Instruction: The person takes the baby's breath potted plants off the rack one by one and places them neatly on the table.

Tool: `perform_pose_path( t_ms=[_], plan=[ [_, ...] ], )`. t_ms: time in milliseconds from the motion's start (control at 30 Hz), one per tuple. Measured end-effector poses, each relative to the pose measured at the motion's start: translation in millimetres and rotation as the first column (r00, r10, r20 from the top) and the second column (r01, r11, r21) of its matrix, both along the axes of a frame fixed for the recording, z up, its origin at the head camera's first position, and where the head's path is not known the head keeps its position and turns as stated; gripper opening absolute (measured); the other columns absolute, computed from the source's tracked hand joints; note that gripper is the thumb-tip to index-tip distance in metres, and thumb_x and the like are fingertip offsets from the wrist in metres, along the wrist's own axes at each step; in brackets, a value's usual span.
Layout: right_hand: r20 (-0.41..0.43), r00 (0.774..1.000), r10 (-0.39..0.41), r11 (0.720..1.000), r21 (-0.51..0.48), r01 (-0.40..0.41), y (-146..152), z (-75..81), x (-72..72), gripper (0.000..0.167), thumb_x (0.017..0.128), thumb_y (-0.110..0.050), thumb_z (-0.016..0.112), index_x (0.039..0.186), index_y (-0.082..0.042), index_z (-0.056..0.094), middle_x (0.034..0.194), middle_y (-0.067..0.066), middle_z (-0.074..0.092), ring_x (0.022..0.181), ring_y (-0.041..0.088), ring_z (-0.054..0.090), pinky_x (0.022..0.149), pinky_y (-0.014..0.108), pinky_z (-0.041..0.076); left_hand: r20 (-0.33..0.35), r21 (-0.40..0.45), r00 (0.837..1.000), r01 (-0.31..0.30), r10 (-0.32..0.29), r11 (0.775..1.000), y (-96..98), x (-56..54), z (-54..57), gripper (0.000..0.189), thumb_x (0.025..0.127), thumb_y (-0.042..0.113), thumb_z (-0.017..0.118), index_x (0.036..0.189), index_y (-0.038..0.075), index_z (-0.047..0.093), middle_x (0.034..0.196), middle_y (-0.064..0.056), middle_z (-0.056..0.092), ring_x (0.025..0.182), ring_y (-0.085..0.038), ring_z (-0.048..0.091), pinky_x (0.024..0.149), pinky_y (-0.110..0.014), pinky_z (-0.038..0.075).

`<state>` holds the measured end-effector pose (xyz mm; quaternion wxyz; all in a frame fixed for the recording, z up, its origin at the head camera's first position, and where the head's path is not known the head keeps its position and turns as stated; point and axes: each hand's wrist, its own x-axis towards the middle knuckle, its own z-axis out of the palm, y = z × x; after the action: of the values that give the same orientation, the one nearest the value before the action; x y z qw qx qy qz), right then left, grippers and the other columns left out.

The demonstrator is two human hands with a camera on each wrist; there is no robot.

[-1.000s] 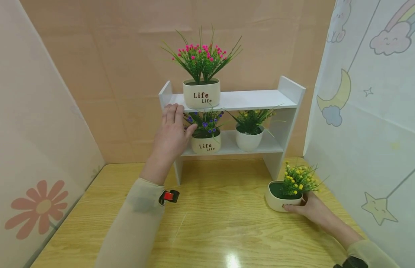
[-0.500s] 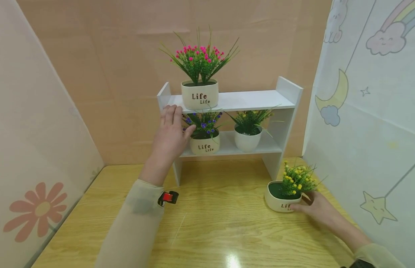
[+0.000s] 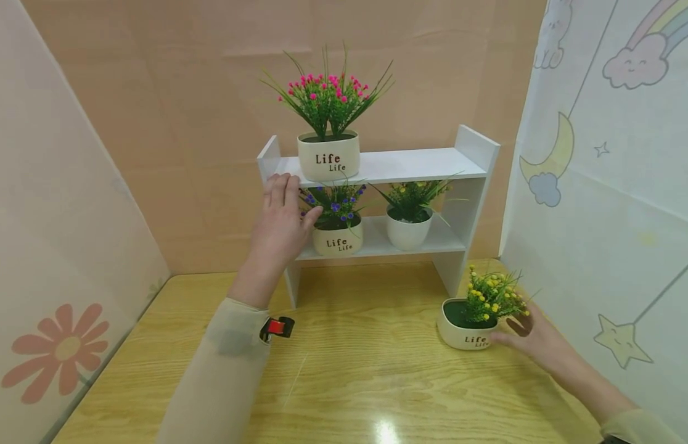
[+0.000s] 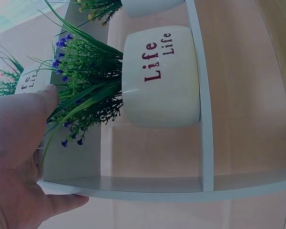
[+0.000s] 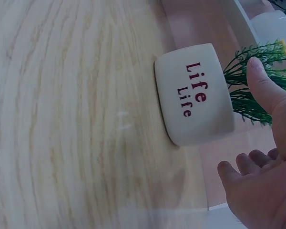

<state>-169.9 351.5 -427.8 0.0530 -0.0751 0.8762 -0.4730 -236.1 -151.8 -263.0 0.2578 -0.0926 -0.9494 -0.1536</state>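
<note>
- Right hand (image 3: pixel 535 338): open, thumb and fingers spread at the right end of the yellow-flowered planter (image 3: pixel 477 313); head view doesn't settle whether the thumb touches it. Right wrist view: fingers apart from the pot, thumb in front of the greenery.
- Left hand (image 3: pixel 282 227): fingers laid nearly straight at the upper left corner of the white shelf (image 3: pixel 416 163), thumb out to the side.
- Yellow-flowered planter: upright on the right part of the worktop (image 3: pixel 366 357), in front of the shelf's right leg. Cream pot, rounded corners, wider than tall, "Life" in dark red twice, large over small. Dark green inside; yellow blooms and thin green blades bunched toward its right end, some leaning past the rim.
- Pink-flowered planter (image 3: pixel 328 161): top board, left; same lettering, long blades fanned out.
- Purple-flowered planter (image 3: pixel 337 240): lower board, left; lettered too, flowers just under the top board.
- Plain white pot (image 3: pixel 409 235): lower board, to the right; round, long leaves, small yellow flowers.
- Sleeves (image 3: pixel 224 364) beige.
- Right wall (image 3: pixel 610 234): moon, star, cloud prints.
</note>
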Motion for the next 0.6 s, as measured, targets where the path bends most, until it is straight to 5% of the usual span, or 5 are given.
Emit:
perform_pose_path(
  t_ms=[100,267,367,467,600],
  plan=[
    [-0.038,0.999,0.008,1.000,-0.004,-0.009,2.9,4.9,1.9,0.120,0.105,-0.015,0.079,0.173,-0.008,-0.019,0.172,0.045,-0.004,0.145,0.075,0.029,0.106,0.033,0.053,-0.005,-0.002,1.000,-0.001,0.001,1.000,-0.2,0.3,0.2,0.083,0.114,0.049,0.059,0.170,-0.001,0.024,0.175,-0.024,0.024,0.168,-0.039,0.011,0.135,-0.050,0.021],
    [-0.149,0.988,0.040,0.998,-0.043,-0.047,7.9,12.8,0.4,0.115,0.105,-0.005,0.076,0.174,-0.007,-0.016,0.175,0.040,0.003,0.152,0.069,0.024,0.100,0.005,0.042,-0.018,-0.011,1.000,-0.001,0.000,1.000,-0.3,0.6,0.4,0.083,0.114,0.049,0.060,0.169,-0.001,0.025,0.174,-0.024,0.025,0.167,-0.039,0.013,0.134,-0.050,0.023],
    [-0.210,0.976,0.052,0.997,-0.050,-0.064,8.6,18.1,0.5,0.112,0.106,-0.002,0.073,0.175,-0.010,-0.014,0.175,0.039,0.006,0.166,0.038,0.021,0.103,0.001,0.036,-0.013,-0.017,1.000,-0.001,0.001,1.000,-0.6,0.3,0.3,0.082,0.114,0.049,0.060,0.169,-0.001,0.024,0.174,-0.024,0.025,0.167,-0.039,0.013,0.134,-0.050,0.024],
    [-0.240,0.969,0.057,0.997,-0.040,-0.069,9.0,23.6,1.4,0.110,0.107,-0.002,0.072,0.176,-0.013,-0.013,0.177,0.036,0.005,0.161,0.004,0.023,0.105,0.001,0.034,0.001,-0.016,1.000,-0.005,0.005,1.000,-0.5,1.0,0.7,0.083,0.114,0.050,0.059,0.170,0.000,0.024,0.175,-0.023,0.024,0.167,-0.039,0.012,0.134,-0.051,0.024],
    [-0.273,0.960,0.063,0.997,-0.022,-0.072,10.0,32.9,2.5,0.112,0.106,0.001,0.072,0.177,-0.017,-0.012,0.180,0.030,0.003,0.156,-0.004,0.026,0.105,0.002,0.037,0.011,-0.012,1.000,-0.011,0.011,1.000,-0.2,1.0,1.2,0.083,0.114,0.050,0.059,0.170,0.001,0.023,0.176,-0.023,0.023,0.167,-0.038,0.011,0.134,-0.051,0.023]
  ],
)
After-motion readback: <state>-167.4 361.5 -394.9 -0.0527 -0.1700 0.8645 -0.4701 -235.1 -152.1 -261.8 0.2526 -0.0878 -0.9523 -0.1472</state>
